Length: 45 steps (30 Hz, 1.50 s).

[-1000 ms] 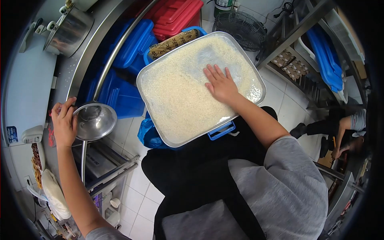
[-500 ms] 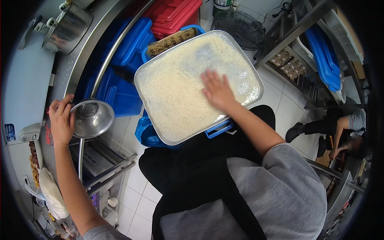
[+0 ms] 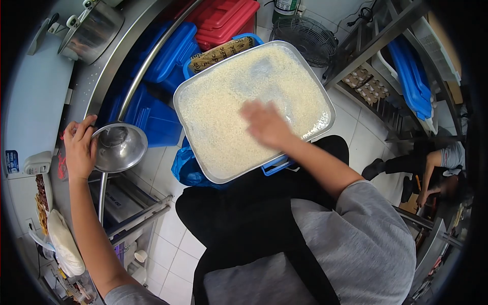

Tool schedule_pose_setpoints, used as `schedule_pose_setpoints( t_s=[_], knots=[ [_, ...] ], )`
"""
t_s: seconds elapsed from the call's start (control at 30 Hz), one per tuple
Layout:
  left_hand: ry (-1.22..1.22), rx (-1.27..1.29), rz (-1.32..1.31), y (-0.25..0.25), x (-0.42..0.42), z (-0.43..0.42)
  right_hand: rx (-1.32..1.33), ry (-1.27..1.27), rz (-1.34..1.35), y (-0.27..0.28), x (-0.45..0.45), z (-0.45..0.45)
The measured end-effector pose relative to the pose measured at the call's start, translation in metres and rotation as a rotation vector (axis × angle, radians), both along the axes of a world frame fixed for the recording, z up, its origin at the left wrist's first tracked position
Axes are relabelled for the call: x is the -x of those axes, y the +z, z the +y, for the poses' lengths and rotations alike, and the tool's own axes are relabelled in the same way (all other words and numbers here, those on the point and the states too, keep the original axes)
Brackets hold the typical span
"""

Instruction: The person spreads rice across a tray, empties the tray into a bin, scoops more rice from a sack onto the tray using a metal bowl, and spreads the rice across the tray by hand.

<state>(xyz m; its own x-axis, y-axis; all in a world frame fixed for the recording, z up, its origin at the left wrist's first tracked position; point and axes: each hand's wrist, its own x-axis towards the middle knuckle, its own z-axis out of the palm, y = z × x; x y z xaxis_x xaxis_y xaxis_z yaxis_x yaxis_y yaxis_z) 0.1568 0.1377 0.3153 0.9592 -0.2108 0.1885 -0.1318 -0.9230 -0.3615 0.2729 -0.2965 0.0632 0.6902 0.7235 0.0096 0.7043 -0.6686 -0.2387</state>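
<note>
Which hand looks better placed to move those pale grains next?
Probably the right hand: it is over the tray of pale grains, though blur hides whether it touches them. The left hand is off to the side, at a metal bowl.

Left hand (image 3: 80, 147) bent at fingers, arm (image 3: 91, 223) outstretched; right hand (image 3: 267, 124) blurred, palm down, forearm (image 3: 325, 165) slanting inward

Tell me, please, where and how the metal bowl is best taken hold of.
I'd pinch the metal bowl by its right rim, coming from the person's right, thumb inside: its mouth faces the camera, that edge looks free, and the left hand is at the opposite edge.
</note>
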Motion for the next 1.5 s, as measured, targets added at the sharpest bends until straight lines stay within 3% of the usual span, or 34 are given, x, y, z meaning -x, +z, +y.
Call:
schedule_pose_setpoints(
  t_s=[0.07, 0.17, 0.47, 0.57, 0.67, 0.87, 1.03, 1.17, 1.3, 1.5],
  knots=[
    [-0.001, -0.002, -0.002, 0.0, 0.0, -0.001, -0.09, 0.196, -0.029, -0.009, 0.029, 0.034],
    [-0.004, -0.005, -0.002, 0.0, 0.0, 0.0, -0.089, 0.27, -0.035, -0.009, 0.026, 0.06],
    [0.012, -0.004, 0.01, 0.002, 0.001, -0.003, 0.2, -0.234, -0.147, -0.008, -0.091, 0.012],
    [0.007, 0.003, 0.009, 0.002, 0.001, -0.003, 0.143, -0.374, -0.151, -0.013, -0.099, -0.019],
    [0.003, 0.005, 0.001, 0.002, 0.0, -0.002, 0.129, -0.357, -0.142, -0.018, -0.073, -0.026],
    [-0.011, -0.003, -0.002, 0.003, -0.001, -0.003, -0.017, 0.023, 0.007, -0.013, 0.011, 0.04],
    [-0.009, -0.012, -0.001, 0.001, -0.001, -0.001, -0.168, 0.191, -0.052, -0.017, 0.011, 0.104],
    [-0.005, -0.011, -0.004, 0.0, 0.0, 0.001, -0.059, 0.034, -0.147, -0.022, -0.044, 0.117],
    [0.007, -0.016, -0.012, 0.0, 0.0, -0.001, 0.103, -0.221, -0.145, -0.015, -0.093, 0.068],
    [-0.005, -0.021, -0.008, 0.002, 0.001, -0.002, 0.163, -0.306, -0.171, -0.014, -0.073, -0.019]
  ],
)
